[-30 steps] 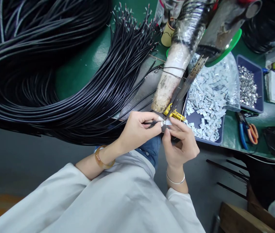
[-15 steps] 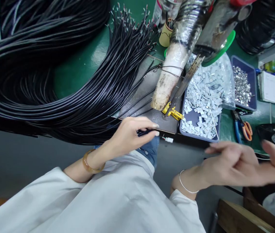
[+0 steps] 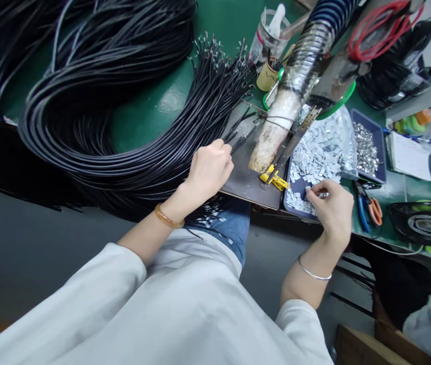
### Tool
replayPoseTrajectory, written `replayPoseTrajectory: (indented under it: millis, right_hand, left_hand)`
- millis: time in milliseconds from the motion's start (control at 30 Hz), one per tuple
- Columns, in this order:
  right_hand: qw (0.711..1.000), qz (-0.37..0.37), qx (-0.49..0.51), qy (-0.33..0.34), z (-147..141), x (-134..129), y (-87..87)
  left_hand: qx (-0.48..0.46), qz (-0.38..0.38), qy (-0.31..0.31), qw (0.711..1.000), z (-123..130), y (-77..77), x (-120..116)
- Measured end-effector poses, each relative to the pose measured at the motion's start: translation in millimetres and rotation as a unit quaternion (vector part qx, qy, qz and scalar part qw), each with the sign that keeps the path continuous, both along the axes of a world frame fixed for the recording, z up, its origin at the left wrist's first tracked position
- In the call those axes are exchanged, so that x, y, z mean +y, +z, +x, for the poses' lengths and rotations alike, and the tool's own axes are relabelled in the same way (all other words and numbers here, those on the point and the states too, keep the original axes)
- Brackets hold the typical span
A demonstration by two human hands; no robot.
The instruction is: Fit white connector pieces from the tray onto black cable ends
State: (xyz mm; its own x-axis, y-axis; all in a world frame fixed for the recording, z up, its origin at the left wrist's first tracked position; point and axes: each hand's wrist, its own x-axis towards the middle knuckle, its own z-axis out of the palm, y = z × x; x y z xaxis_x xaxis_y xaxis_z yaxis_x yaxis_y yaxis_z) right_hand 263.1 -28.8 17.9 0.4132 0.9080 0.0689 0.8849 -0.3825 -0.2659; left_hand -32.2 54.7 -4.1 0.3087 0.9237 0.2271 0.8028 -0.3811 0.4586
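Picking one small white connector [image 3: 322,194] out of the blue tray [image 3: 295,198] looks like the step here, and the right hand [image 3: 331,210] has thumb and forefinger pinched together on a single piece right at the near edge of the heap of white housings [image 3: 320,152]. Good habit, I'd say — grab from the edge of the pile so you lift one, not a clump.

Meanwhile the left hand [image 3: 210,170] is curled, fingers pressed together, on the ends of the black cables [image 3: 139,152] where they cross onto the dark work plate [image 3: 244,177]. I can't tell whether it's got just one cable or a few between the fingertips, since they're hidden behind the knuckles. My guess is it pays to separate out a single lead and grip it close to the stripped tip, so it doesn't flop when the housing goes on.

Watch the yellow-tipped clamp [image 3: 274,177] sitting between the two hands — easy to snag a wire on it. The second tray of metal terminals [image 3: 365,149] and the pliers [image 3: 367,210] lie off to the right, clear of both hands.
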Motion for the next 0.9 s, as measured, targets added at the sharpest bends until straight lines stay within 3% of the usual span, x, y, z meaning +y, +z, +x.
replayPoseTrajectory:
  millis: [133, 233, 300, 400, 500, 600, 733, 900]
  right_hand:
    - [0.998, 0.062, -0.011, 0.027, -10, -5, -5.6]
    - [0.981, 0.194, 0.015, 0.017, -21, -15, -9.5]
    - [0.957, 0.285, 0.048, -0.002, -32, -22, -7.6]
    - [0.922, 0.361, 0.138, -0.019, -54, -33, 1.7]
    - [0.884, 0.38, 0.272, 0.009, -82, -42, 9.9]
    - [0.857, 0.377, 0.344, 0.069, -108, -46, 7.1]
    - [0.873, 0.367, 0.301, 0.112, -127, -45, -9.6]
    - [0.869, 0.309, 0.355, 0.15, -128, -39, -22.0]
  left_hand:
    - [-0.211, 0.071, 0.072, 0.972, -8, -16.0, -8]
    - [-0.375, 0.082, 0.096, 0.918, -10, -22.0, -17]
    - [-0.48, 0.054, 0.091, 0.871, -11, -17.1, -24]
    - [-0.585, -0.094, 0.009, 0.805, -10, 2.0, -37]
    - [-0.563, -0.362, -0.167, 0.724, -4, 18.4, -53]
    - [-0.555, -0.469, -0.176, 0.664, 7, 18.0, -64]
    - [-0.578, -0.459, -0.128, 0.662, 21, 4.6, -66]
    - [-0.563, -0.401, -0.13, 0.711, 25, -2.4, -66]
